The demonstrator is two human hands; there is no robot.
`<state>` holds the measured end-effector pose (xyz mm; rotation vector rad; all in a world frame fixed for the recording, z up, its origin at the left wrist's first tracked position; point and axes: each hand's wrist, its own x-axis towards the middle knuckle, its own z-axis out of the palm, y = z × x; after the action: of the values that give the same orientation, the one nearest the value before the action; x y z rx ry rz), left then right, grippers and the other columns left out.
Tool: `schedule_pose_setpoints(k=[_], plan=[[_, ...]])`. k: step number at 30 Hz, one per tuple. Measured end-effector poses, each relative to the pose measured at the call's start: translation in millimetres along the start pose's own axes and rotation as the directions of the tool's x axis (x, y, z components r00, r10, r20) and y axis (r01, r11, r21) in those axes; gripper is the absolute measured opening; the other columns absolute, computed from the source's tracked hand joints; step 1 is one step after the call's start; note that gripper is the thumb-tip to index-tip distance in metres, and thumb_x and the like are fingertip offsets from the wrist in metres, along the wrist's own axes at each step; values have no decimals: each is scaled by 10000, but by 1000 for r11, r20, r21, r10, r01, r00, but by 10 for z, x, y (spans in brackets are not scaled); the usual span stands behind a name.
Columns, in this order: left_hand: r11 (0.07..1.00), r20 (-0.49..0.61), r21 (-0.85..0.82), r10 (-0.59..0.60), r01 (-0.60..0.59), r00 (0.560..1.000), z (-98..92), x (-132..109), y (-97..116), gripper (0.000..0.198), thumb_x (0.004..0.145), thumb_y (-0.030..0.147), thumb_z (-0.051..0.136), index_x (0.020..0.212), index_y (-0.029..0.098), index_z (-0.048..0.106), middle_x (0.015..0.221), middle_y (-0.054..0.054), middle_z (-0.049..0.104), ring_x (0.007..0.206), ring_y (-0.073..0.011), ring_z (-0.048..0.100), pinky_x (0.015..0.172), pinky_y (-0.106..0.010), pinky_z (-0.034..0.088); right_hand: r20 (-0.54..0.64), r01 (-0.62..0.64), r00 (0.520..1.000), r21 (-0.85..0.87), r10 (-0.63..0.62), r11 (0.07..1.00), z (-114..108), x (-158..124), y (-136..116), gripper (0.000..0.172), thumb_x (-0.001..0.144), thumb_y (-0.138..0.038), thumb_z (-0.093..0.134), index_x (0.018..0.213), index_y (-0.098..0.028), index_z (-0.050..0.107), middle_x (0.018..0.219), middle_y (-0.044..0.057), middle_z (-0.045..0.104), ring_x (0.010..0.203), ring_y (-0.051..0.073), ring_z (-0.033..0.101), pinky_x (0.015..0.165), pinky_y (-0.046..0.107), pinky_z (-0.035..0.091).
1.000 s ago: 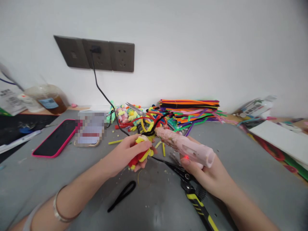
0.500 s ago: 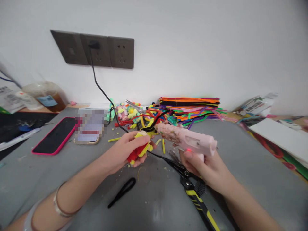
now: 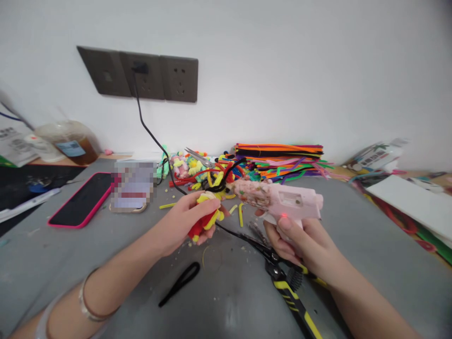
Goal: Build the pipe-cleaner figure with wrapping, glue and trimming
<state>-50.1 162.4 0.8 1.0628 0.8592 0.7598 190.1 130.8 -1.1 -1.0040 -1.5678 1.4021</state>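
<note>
My left hand (image 3: 192, 214) is closed round a red and yellow fuzzy pipe-cleaner figure (image 3: 209, 220), with black pipe-cleaner strands rising from its top. In my right hand (image 3: 298, 240) is a pink hot glue gun (image 3: 282, 200), gripped by its handle, a red light glowing near my thumb. Its crusted nozzle end points left, close to the black strands; whether it touches them I cannot tell. Below the glue gun lie black and yellow pliers (image 3: 287, 292), partly hidden by my right hand. A folded black pipe cleaner (image 3: 180, 284) lies on the grey table in front.
Bundles of coloured pipe cleaners (image 3: 278, 150) lie against the wall, beside a pile of scraps and scissors (image 3: 198, 157). Two phones (image 3: 83, 200) rest at left, near a drink cup (image 3: 76, 143). A black cord (image 3: 141, 113) runs from the wall socket (image 3: 178, 77) onto the table.
The glue gun has shifted slightly right and levelled out, turning more of its side into view. My left hand and the figure stay almost in place.
</note>
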Motion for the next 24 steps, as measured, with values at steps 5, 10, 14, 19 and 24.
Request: schedule_pose_setpoints(k=[5, 10, 14, 19, 24], plan=[[999, -35, 36, -11, 13, 999, -4, 1, 1, 344, 859, 501, 690, 871, 160, 646, 579, 9, 583, 443, -83, 479, 381, -162, 339, -14, 14, 1000, 35, -13, 999, 21, -1, 16, 536, 971, -644, 564, 665, -220, 448, 516, -84, 347, 388, 44, 246, 342, 191, 182], [997, -46, 79, -1, 4, 999, 2, -4, -8, 357, 861, 515, 688, 885, 162, 638, 591, 7, 593, 451, -84, 481, 395, -165, 358, -77, 70, 994, -164, -83, 984, 42, 12, -38, 440, 971, -653, 547, 969, -219, 624, 489, -85, 370, 387, 94, 290, 360, 228, 263], [998, -38, 64, -1, 3, 999, 7, -8, -1, 345, 860, 505, 694, 884, 163, 652, 581, 5, 595, 446, -87, 481, 386, -161, 354, -149, 163, 960, -400, -239, 902, 26, 22, -90, 309, 931, -540, 667, 925, -231, 678, 579, -21, 511, 473, 138, 444, 451, 272, 381], [999, 14, -44, 8, -8, 1000, -29, 11, -13, 351, 902, 495, 652, 889, 148, 700, 553, -1, 585, 420, -78, 460, 368, -152, 325, -145, 222, 950, -303, -275, 927, -49, -13, 18, 326, 924, -558, 677, 997, -241, 705, 549, -33, 508, 416, 125, 400, 400, 268, 321], [987, 51, -159, -3, 11, 999, -35, 14, 17, 413, 838, 521, 746, 985, 136, 722, 707, -30, 676, 433, -69, 509, 358, -153, 368, -193, 290, 944, 105, -267, 951, -23, 40, 68, 492, 906, -716, 602, 1083, -266, 689, 472, -85, 448, 315, 94, 313, 339, 235, 241]])
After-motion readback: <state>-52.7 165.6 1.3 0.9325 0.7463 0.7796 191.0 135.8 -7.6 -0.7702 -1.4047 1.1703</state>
